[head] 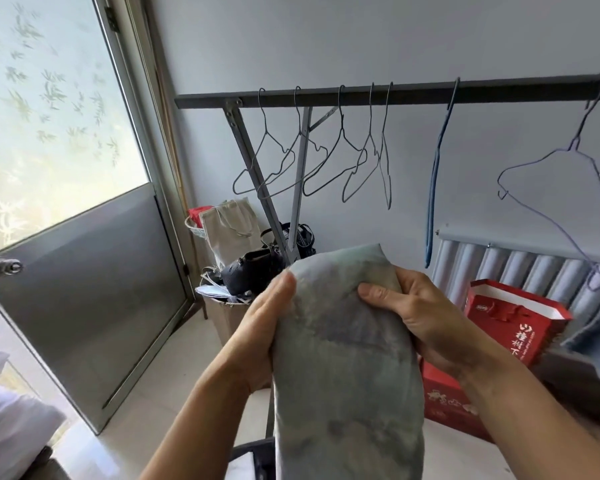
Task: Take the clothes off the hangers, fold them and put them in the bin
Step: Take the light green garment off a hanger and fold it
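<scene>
Risks unfolding from the fingers (374, 292) down: only the top of the folded grey-green garment (347, 358) pinched, the long lower part hanging free at lower centre. Clamped from both sides, left hand (257, 327) with thumb along the left edge, right hand (420, 317) curled round the right edge, forearms rising from the bottom of the frame. Behind, upper middle, bare wire hangers (312, 161) on the rail (395, 93). No sure sight of the bin.

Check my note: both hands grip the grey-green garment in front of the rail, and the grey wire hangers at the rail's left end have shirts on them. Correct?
Not quite. The head view shows the grey wire hangers at the left end of the rail bare, with no shirts. The rest stands: left hand and right hand both grip the grey-green garment.
</scene>
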`<action>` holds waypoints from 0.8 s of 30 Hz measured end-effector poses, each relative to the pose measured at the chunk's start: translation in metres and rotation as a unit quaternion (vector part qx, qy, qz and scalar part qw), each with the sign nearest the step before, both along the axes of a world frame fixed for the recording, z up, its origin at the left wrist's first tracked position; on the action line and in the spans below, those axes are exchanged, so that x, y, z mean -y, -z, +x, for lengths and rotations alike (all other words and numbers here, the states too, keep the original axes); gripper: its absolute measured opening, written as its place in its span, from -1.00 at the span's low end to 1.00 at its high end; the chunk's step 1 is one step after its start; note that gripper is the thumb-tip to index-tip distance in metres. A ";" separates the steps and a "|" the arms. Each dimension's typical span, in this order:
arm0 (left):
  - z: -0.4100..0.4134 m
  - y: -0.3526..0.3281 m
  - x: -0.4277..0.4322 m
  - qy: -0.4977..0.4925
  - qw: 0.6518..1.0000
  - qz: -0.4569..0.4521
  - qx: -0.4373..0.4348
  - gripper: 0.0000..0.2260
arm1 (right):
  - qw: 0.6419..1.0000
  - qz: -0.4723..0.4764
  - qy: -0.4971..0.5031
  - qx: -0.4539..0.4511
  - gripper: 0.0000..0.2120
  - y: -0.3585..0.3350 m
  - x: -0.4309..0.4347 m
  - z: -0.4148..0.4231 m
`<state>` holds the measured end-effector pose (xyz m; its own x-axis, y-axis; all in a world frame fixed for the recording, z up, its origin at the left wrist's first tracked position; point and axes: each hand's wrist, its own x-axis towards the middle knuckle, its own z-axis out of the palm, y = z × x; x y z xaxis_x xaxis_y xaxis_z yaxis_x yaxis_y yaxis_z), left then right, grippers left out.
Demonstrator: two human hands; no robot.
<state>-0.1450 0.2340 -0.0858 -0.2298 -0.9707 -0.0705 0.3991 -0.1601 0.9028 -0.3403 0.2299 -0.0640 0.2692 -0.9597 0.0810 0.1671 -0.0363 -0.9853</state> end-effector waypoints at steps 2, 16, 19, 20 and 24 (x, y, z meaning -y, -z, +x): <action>0.000 0.003 0.003 -0.053 0.996 -0.066 0.019 -0.41 | 1.000 0.005 -0.002 0.005 -0.84 0.001 -0.002 0.000; 0.011 -0.010 0.008 -0.084 0.853 -0.262 0.444 -0.53 | 0.940 -0.133 0.075 -0.304 -0.61 0.012 0.002 -0.008; 0.016 -0.014 0.009 -0.095 0.779 -0.319 0.532 -0.75 | 0.911 -0.161 0.102 -0.366 -0.88 0.008 0.000 -0.011; 0.019 -0.015 0.010 -0.101 0.768 -0.328 0.541 -0.84 | 0.907 -0.167 0.113 -0.370 -0.94 0.007 0.001 -0.013; 0.027 -0.016 0.013 -0.109 0.863 -0.258 0.420 -0.78 | 0.972 -0.108 0.066 -0.197 -0.82 0.005 0.000 -0.023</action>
<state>-0.1176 0.2209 -0.0695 -0.1163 -0.9366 0.3307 -0.4620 0.3457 0.8167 -0.3631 0.2301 -0.0687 0.1961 -0.9602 0.1990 -0.2423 -0.2441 -0.9390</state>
